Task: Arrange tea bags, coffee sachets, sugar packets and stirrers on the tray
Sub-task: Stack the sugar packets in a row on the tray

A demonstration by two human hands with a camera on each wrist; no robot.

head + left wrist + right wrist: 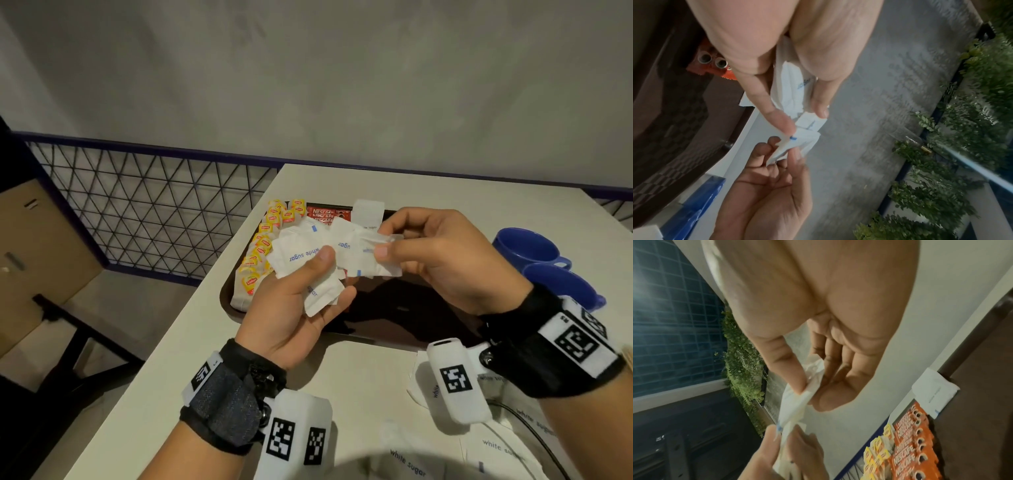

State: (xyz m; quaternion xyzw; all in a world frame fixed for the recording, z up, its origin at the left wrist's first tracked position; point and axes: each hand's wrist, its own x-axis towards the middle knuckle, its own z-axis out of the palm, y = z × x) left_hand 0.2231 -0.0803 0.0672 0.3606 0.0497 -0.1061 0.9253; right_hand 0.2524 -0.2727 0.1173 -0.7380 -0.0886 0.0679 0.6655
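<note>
Both hands were raised above the tray [404, 337], which sat on the desk [212, 359]. The left hand [294, 308] gripped a fanned bunch of sugar packets [301, 255], thumb pressed on top and fingers curled beneath, probably so the stack stayed gathered while one was drawn off. The right hand [442, 260] pinched the end packet [373, 246] between thumb and forefinger at its edge; the wrist views showed the same pinch on thin white paper.

On the tray, tea bags [263, 246] lay in a row along the left side and coffee sachets [325, 214] next to them at the far edge, with one lone sugar packet [368, 210] beside the sachets. This suggested grouping by kind, sugar being the group in hand. More sugar packets [407, 459] lay loose on the desk near the person. Two blue cups [527, 248] stood to the right of the tray. No stirrers could be made out.
</note>
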